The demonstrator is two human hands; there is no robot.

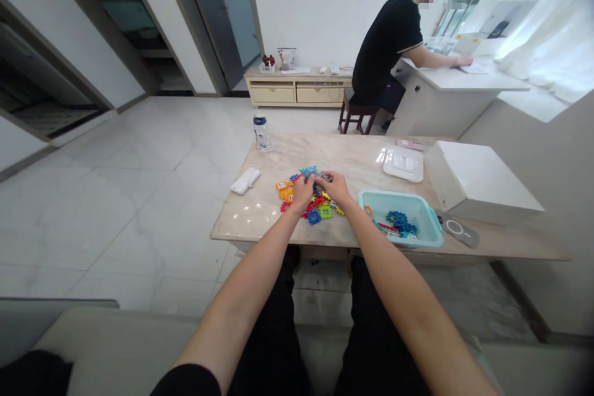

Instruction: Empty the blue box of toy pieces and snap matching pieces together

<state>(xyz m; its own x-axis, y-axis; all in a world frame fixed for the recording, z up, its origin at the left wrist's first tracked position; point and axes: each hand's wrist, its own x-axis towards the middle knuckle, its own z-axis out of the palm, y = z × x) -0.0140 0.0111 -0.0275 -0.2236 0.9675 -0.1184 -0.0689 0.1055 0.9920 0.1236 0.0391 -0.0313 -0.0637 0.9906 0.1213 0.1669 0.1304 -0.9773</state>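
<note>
Both my hands meet over a pile of colourful interlocking plastic building pieces (325,212) on the marble-topped table (260,213). My left hand (303,192) has its fingers pinched together at the pile's middle; what they hold is hidden. Beside it, my right hand (336,187) is closed on a grey building piece (323,177). An orange piece (284,194) lies left of my hands, a blue piece (314,217) and a green piece (325,211) nearer me. To the right, a light-blue plastic bin (431,229) holds more pieces, among them a dark-blue cluster (400,221).
A water bottle (262,134) and a folded white cloth or pack (245,180) are on the left. At right are a clear plastic lid (403,164), a white box (485,179) and a grey phone (459,230). Another person (387,43) sits at a white desk (459,79) beyond.
</note>
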